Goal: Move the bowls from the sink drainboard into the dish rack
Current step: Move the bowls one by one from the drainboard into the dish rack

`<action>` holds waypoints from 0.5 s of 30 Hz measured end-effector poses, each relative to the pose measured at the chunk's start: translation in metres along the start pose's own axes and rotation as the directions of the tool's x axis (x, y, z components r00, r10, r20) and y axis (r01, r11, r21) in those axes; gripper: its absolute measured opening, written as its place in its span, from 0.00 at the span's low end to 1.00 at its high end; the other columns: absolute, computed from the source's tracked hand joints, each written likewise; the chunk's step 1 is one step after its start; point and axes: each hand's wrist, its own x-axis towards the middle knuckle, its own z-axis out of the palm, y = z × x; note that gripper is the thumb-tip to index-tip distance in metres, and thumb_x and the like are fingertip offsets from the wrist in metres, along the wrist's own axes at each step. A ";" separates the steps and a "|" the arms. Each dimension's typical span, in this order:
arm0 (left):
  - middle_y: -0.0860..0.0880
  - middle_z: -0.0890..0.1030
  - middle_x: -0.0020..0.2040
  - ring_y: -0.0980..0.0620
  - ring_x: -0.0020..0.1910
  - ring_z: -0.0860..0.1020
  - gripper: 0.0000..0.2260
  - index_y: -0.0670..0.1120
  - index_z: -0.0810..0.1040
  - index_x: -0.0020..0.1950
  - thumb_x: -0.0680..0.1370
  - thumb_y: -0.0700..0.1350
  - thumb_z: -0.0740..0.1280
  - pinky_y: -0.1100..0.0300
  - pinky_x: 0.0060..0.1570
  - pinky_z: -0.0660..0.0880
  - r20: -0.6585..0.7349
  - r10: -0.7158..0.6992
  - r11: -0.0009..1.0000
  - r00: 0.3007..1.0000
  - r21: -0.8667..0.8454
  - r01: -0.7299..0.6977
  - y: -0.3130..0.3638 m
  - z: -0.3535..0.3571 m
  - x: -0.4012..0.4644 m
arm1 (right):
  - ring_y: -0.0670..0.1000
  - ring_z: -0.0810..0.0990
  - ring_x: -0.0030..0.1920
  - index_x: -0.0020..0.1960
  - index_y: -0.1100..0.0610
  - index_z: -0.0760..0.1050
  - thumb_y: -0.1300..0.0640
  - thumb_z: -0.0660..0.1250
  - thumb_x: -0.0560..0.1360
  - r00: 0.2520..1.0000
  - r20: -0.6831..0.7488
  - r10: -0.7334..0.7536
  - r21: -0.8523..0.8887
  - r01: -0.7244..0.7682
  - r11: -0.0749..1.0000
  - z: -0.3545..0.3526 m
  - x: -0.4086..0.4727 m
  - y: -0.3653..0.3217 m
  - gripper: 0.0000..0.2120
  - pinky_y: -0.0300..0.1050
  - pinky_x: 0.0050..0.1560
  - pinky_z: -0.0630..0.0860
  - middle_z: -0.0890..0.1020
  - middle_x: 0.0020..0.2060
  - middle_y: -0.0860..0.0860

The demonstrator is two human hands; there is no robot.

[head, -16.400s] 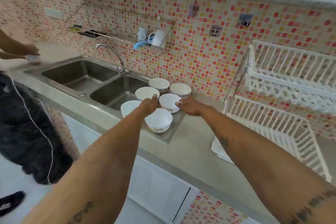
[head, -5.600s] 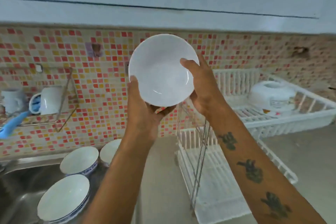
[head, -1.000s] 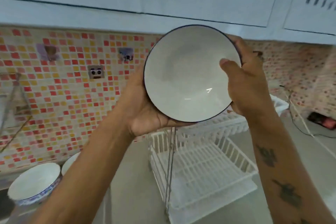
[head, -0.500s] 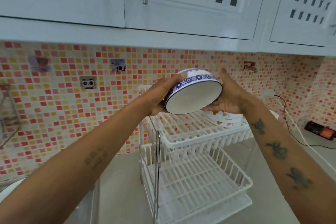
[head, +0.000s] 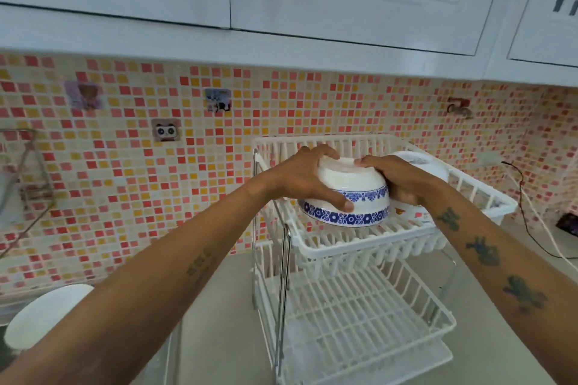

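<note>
Fingers of the left hand wrap the near left wall of the blue-banded bowl, thumb on the blue band; the right hand clasps the far right side, fingertips on the foot ring. Both hold firmly. Bowl is mouth-down, centre of frame, its rim at or just above the slats of the dish rack upper tier; contact cannot be told for certain.

Step in hand, by my reading: setting this bowl down inverted on the upper tier. Next move calls for seating the rim flat, then opening both hands and drawing back without nudging the second bowl, inverted just behind the right hand, centre right.

Lower tier shows no dishes. One white bowl shows at lower left, so more remain to carry.

Against half a second earlier: the bowl was tilted, interior facing the camera, held above the tier; now turned fully over and lowered. Camera has dipped slightly.
</note>
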 end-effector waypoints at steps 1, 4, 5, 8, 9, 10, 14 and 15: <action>0.50 0.68 0.64 0.48 0.61 0.73 0.45 0.55 0.65 0.70 0.58 0.58 0.81 0.53 0.61 0.77 -0.001 -0.001 1.000 1.000 0.028 0.001 -0.002 0.002 0.002 | 0.59 0.82 0.54 0.59 0.60 0.76 0.55 0.64 0.78 1.000 -0.015 -0.007 -0.008 0.007 1.000 0.000 0.000 0.000 0.13 0.54 0.56 0.77 0.84 0.53 0.59; 0.50 0.67 0.65 0.47 0.63 0.72 0.47 0.58 0.63 0.71 0.57 0.59 0.81 0.51 0.63 0.76 0.015 -0.005 0.999 1.000 0.052 0.005 -0.003 0.004 0.004 | 0.59 0.82 0.56 0.62 0.63 0.76 0.55 0.64 0.78 0.999 -0.034 0.000 -0.034 -0.001 0.999 0.000 0.004 0.005 0.16 0.54 0.55 0.78 0.83 0.55 0.60; 0.50 0.67 0.65 0.48 0.63 0.71 0.46 0.59 0.63 0.71 0.57 0.58 0.81 0.51 0.63 0.75 0.027 -0.007 0.996 1.000 0.087 0.005 -0.004 0.004 0.004 | 0.59 0.82 0.56 0.63 0.64 0.75 0.56 0.63 0.79 0.999 -0.033 0.004 -0.054 -0.006 0.999 0.000 0.005 0.007 0.17 0.53 0.53 0.78 0.83 0.56 0.60; 0.51 0.65 0.64 0.48 0.63 0.70 0.48 0.61 0.61 0.71 0.55 0.60 0.81 0.51 0.62 0.75 0.094 -0.020 0.973 0.995 0.230 -0.002 -0.003 0.007 0.005 | 0.56 0.81 0.55 0.63 0.67 0.75 0.58 0.61 0.80 1.000 -0.027 0.007 -0.129 -0.010 0.992 0.002 0.004 0.010 0.17 0.47 0.48 0.77 0.81 0.57 0.60; 0.51 0.64 0.63 0.47 0.64 0.70 0.50 0.61 0.60 0.71 0.55 0.60 0.81 0.50 0.62 0.75 0.110 -0.035 0.965 0.993 0.263 0.005 -0.003 0.008 0.005 | 0.56 0.80 0.57 0.64 0.68 0.74 0.58 0.61 0.80 1.000 -0.030 0.008 -0.144 -0.012 0.990 0.003 0.004 0.010 0.17 0.47 0.50 0.76 0.81 0.58 0.59; 0.51 0.63 0.63 0.46 0.65 0.69 0.51 0.62 0.59 0.72 0.54 0.60 0.81 0.49 0.63 0.75 0.120 -0.050 0.959 0.991 0.285 0.014 -0.003 0.008 0.005 | 0.57 0.80 0.59 0.64 0.68 0.74 0.58 0.61 0.80 1.000 -0.026 0.005 -0.156 -0.009 0.988 0.004 0.003 0.011 0.17 0.48 0.52 0.76 0.81 0.59 0.59; 0.50 0.61 0.67 0.44 0.69 0.67 0.52 0.62 0.55 0.74 0.56 0.61 0.81 0.46 0.64 0.73 0.164 -0.089 0.936 0.982 0.350 0.026 -0.001 0.008 0.002 | 0.57 0.80 0.59 0.62 0.66 0.76 0.55 0.61 0.80 0.999 -0.040 -0.013 -0.241 0.003 0.971 0.008 0.005 0.012 0.17 0.52 0.62 0.74 0.81 0.59 0.59; 0.49 0.60 0.67 0.44 0.69 0.66 0.52 0.62 0.54 0.74 0.57 0.60 0.81 0.46 0.64 0.73 0.175 -0.095 0.933 0.980 0.360 0.026 0.001 0.008 0.001 | 0.58 0.80 0.59 0.62 0.65 0.76 0.54 0.61 0.80 0.999 -0.044 -0.010 -0.256 -0.001 0.967 0.009 0.006 0.013 0.17 0.54 0.64 0.73 0.81 0.59 0.59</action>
